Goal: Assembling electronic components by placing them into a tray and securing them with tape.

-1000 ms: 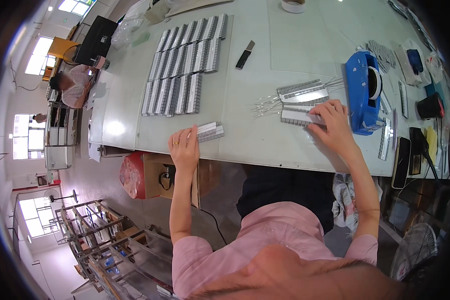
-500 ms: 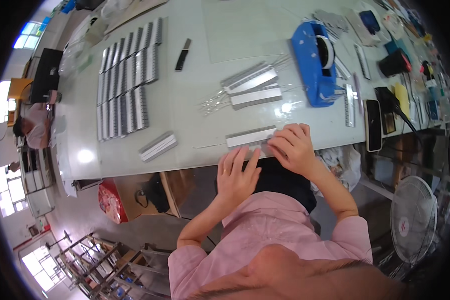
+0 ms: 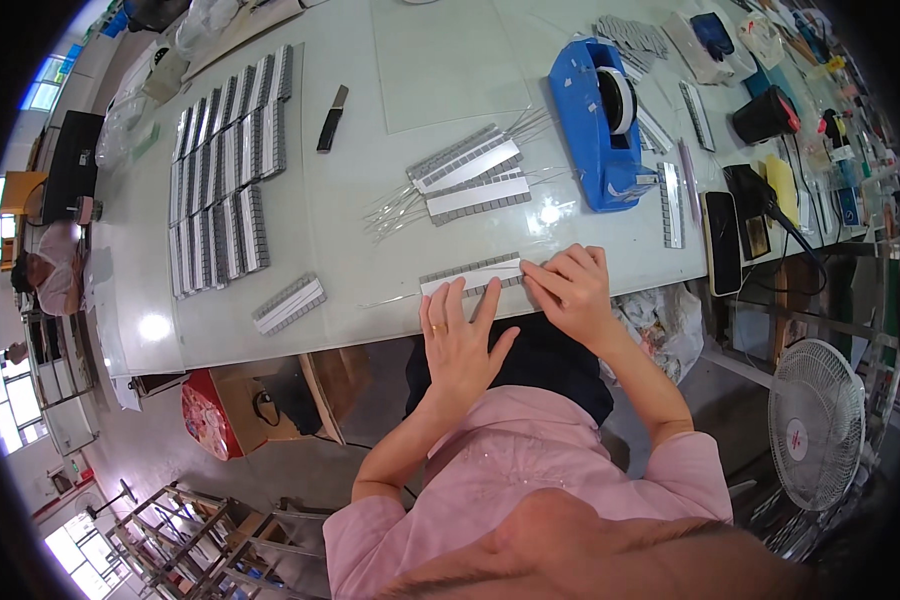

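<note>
In front of me, near the table's edge, lies a flat grey segmented strip with a white band [image 3: 477,271] along it and a thin wire reaching out at its left end. My left hand [image 3: 460,343] is open, its spread fingertips resting on the strip's near side. At the right end, my right hand [image 3: 573,292] has thumb and index finger pinched together on the white band; its other fingers are curled. Farther off lie two similar strips [image 3: 478,195] with wires at their ends. Another strip [image 3: 290,303] lies alone to the left.
Rows of similar strips [image 3: 215,240] cover the far left of the table. A black-handled knife [image 3: 331,120] lies between them and a blue tape dispenser [image 3: 592,130]. To the right are a phone [image 3: 723,243] and a black cup [image 3: 766,116]. A fan [image 3: 816,425] stands below right.
My left fingers have spread and reached farther onto the strip. My right fingertips have closed on its right end. The whole view has shifted slightly, so the table things appear farther left.
</note>
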A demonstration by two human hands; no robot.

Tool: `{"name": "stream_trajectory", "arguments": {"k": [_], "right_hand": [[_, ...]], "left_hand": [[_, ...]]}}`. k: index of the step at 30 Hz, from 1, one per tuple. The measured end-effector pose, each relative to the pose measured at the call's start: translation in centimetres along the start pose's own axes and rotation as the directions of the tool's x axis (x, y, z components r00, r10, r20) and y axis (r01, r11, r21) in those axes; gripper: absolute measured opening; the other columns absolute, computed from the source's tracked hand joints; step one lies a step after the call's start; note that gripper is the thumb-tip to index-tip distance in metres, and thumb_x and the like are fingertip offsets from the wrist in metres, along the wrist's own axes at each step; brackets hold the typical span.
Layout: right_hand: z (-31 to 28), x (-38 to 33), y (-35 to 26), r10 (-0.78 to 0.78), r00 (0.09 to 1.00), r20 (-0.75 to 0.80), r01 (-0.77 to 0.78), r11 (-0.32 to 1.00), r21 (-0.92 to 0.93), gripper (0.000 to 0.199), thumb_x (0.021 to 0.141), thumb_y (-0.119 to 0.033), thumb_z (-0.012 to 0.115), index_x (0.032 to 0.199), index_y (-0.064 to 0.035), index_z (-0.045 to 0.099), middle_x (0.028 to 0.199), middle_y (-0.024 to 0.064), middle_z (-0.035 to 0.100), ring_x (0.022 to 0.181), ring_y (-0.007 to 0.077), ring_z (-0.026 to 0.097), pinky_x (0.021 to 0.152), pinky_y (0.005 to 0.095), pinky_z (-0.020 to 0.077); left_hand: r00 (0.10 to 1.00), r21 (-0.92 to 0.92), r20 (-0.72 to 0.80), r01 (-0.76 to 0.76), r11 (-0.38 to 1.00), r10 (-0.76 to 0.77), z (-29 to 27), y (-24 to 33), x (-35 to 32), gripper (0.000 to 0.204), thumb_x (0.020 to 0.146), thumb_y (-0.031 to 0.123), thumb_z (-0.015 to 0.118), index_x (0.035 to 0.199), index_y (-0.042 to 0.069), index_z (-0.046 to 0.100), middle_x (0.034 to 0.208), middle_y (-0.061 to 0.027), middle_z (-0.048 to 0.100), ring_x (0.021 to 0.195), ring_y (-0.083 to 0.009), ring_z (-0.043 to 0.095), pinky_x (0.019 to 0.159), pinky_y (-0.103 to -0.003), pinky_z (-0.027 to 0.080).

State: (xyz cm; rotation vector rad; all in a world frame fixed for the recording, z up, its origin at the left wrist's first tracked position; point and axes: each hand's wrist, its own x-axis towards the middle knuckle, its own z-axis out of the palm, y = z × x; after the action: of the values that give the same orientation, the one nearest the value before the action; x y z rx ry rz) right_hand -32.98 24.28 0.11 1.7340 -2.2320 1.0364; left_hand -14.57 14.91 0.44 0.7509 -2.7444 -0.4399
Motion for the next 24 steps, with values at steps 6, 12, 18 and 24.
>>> {"name": "stream_trajectory", "arguments": {"k": [6, 12, 18, 24], "right_hand": [[0.4, -0.2, -0.9, -0.112, 0.994, 0.016, 0.113, 0.971, -0.21, 0.022, 0.082, -0.017, 0.076, 0.103, -0.0113, 0.075, 0.079, -0.0032, 0.058, 0.077, 0.0164, 0.056, 0.076, 0.0375, 0.0384], [0.2, 0.9, -1.4, -0.03, 0.999, 0.027, 0.032, 0.995, -0.091, 0.02, 0.08, -0.017, 0.076, 0.1, -0.0128, 0.074, 0.08, -0.0016, 0.058, 0.077, 0.0197, 0.056, 0.075, 0.0382, 0.0384], [3.5, 6.0, -8.0, -0.071, 0.997, 0.025, 0.068, 0.992, 0.103, 0.012, 0.075, -0.016, 0.075, 0.085, -0.0119, 0.07, 0.083, 0.0022, 0.059, 0.085, 0.0235, 0.057, 0.078, 0.0401, 0.0398], [9.0, 7.2, -12.4, -0.216, 0.909, 0.356, 0.336, 0.885, -0.323, 0.011, 0.075, -0.019, 0.073, 0.083, -0.0129, 0.068, 0.083, 0.0023, 0.058, 0.09, 0.0226, 0.056, 0.082, 0.0385, 0.0391]], "left_hand": [[1.0, 0.002, 0.027, -0.007, 1.0, 0.007, -0.5, 0.1, 0.3, 0.072, 0.081, 0.047, 0.078, 0.144, 0.021, 0.056, 0.141, -0.0193, 0.041, 0.134, -0.0381, 0.035, 0.116, -0.057, 0.028], [0.999, 0.045, -0.001, 0.039, 0.998, -0.039, -0.1, -0.1, 0.2, 0.076, 0.079, 0.05, 0.079, 0.144, 0.019, 0.055, 0.138, -0.0176, 0.044, 0.131, -0.037, 0.038, 0.114, -0.056, 0.03], [0.997, 0.208, 0.058, -0.056, 0.977, 0.045, 2.5, -1.1, -0.8, 0.073, 0.086, 0.05, 0.067, 0.146, 0.01, 0.052, 0.145, -0.0214, 0.047, 0.135, -0.0392, 0.041, 0.114, -0.059, 0.029], [0.996, -0.138, -0.081, 0.036, 0.99, -0.047, 2.2, -0.7, -1.1, 0.068, 0.09, 0.044, 0.063, 0.149, 0.013, 0.051, 0.153, -0.0192, 0.042, 0.142, -0.0416, 0.037, 0.116, -0.053, 0.027]]}}
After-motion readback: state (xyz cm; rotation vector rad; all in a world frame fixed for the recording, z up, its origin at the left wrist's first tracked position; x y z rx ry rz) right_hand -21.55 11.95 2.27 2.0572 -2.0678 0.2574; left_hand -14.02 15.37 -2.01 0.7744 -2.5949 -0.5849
